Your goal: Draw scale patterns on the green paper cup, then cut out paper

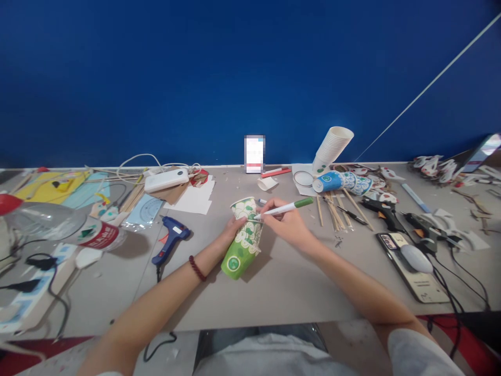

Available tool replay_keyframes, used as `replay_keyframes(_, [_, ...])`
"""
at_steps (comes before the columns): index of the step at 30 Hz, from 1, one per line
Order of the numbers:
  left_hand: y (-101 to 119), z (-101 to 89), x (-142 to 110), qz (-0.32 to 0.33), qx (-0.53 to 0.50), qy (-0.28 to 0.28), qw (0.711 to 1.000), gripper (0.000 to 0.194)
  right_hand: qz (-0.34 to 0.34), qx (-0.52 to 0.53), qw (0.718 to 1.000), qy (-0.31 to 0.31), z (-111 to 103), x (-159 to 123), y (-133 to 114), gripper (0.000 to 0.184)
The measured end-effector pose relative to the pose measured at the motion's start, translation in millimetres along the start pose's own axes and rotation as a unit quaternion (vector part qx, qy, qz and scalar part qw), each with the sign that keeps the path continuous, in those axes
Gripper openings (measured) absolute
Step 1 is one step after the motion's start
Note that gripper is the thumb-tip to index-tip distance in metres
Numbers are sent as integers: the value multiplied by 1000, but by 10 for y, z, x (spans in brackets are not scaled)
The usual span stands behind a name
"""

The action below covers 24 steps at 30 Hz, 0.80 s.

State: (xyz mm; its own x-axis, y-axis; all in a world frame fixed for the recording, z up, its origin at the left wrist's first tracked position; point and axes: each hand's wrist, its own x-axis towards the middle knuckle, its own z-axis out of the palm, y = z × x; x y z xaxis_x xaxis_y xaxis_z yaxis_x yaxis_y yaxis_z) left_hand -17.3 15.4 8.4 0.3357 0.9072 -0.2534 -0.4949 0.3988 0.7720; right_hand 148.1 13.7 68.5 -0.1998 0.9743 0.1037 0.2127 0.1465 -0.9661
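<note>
My left hand (234, 230) is wrapped around the side of a green-and-white paper cup piece (243, 256). It looks like cups joined end to end, lying tilted, with a scale-like pattern, ruffled white cut-outs around the middle and a green base with a round emblem. Pinched in my right hand (284, 223) is a white marker pen (291, 207) with a green end. Its tip points left and meets the patterned side of the cup, as far as I can see. Part of the cup's upper side is covered by my fingers.
To the left are a blue glue gun (171, 239), a plastic bottle (97, 232), a power strip (43, 287) and a white power bank (166, 180). On the right stand stacked paper cups (332, 149), near a blue cup piece (329, 181), wooden sticks (336, 211), a phone (410, 266) and a mouse (417, 259).
</note>
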Motion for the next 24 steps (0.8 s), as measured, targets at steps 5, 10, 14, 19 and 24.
replay_keyframes(5, [3,-1,1,-3,12,15,1000,49,15,7,1000,12,2,10,1,7])
replay_keyframes(10, [5,-3,2,-9,16,23,1000,51,13,6,1000,12,2,9,-6,9])
replay_keyframes(14, [-2,-9,0,-6,12,19,1000,50,14,9,1000,11,4,9,6,7])
replay_keyframes(19, [-13,-38,1,-7,16,10,1000,50,16,15,1000,5,11,3,5,2])
replay_keyframes(24, [-28,-63,15,-5,15,11,1000,49,16,12,1000,3,15,-5,1,1])
